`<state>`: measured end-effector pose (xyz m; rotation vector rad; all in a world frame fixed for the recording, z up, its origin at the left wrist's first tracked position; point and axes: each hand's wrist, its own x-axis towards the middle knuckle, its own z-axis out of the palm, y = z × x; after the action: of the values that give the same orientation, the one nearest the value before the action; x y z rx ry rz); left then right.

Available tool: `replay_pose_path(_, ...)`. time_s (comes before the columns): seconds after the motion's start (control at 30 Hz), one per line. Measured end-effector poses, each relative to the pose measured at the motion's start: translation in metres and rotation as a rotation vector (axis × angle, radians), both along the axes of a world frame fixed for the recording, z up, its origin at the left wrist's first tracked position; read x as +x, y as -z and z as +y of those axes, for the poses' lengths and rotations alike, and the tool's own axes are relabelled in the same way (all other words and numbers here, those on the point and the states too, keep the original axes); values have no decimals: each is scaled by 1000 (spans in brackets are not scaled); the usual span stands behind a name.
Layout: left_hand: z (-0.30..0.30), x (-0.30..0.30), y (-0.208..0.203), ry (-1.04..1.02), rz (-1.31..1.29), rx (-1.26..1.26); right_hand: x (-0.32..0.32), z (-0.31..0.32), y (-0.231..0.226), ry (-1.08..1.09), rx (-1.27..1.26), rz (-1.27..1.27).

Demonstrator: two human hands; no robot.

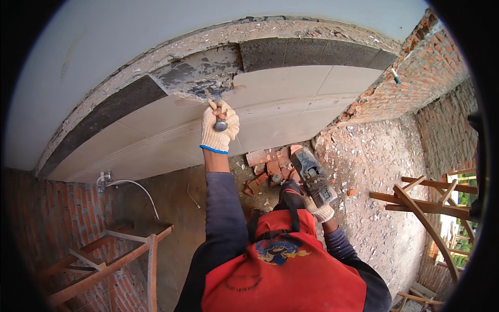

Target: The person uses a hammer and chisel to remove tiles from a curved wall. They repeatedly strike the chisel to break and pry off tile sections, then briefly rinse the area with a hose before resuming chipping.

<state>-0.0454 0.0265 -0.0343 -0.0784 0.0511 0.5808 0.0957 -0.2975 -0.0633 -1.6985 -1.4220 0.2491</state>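
Clasping a chisel [221, 126] in curled, gloved fingers, the left hand [213, 138] is at the broken wall patch [200, 73], while the right hand [323, 212], fingers partly hidden, grips a heavy-headed hammer [314, 177].

The rough floor [387, 200] bears pale chips [359, 150], clustered broken bricks [273, 167] — and a small orange-red lump [351, 192].

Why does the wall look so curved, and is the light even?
Head view: the fisheye lens bends straight edges, bowing the dark tile row into an arc inside a black rim; light is uneven, brightest at the right-hand opening, dimmer along the left brick wall; the chisel looks fairly crisp.
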Motion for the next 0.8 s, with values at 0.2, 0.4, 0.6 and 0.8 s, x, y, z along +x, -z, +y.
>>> replay_pose_path(0.2, 3, -32, 9, 49, -159, 21, -4, -70, 50, 379, -652, 401)
replay_pose_path(0.4, -19, -32, 42, 17, 454, 299, 6, -126, 134, 470, -968, 330)
replay_pose_path(0.6, -100, -56, 149, 74, 1362, 328, 18, -172, 187, 689, -1085, 634)
replay_pose_path(0.8, -209, -130, 253, 796, 1921, 561, 25, -183, 190, 786, -1150, 682)
